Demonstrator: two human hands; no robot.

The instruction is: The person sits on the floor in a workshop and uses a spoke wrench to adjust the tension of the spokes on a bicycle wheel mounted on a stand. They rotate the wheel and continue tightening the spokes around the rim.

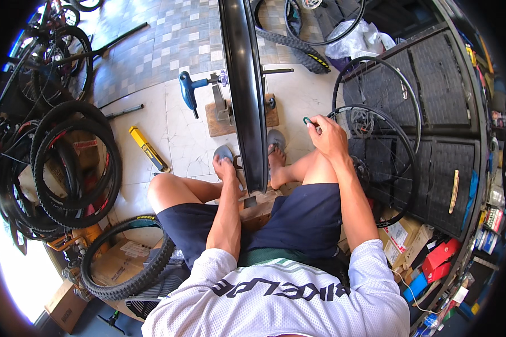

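Note:
A black bicycle wheel rim (245,95) stands upright between my legs, seen edge-on, in a truing stand (222,106) on a wooden base (215,122). My left hand (225,168) is low beside the rim's left side, above a grey sandal (224,151). Its fingers look curled, and whatever they grip is hidden. To the right of the rim, over my knee, my right hand (328,135) pinches a small round green spoke wrench (307,120). It is held apart from the rim. A blue-handled tool (189,90) is at the stand's left side.
A yellow narrow box (147,148) lies on the tiled floor at left. Several tyres (76,163) are piled farther left, and another tyre (126,289) rests near my left thigh. Spoked wheels (413,168) lean against black panels (441,73) at right, close to my right forearm.

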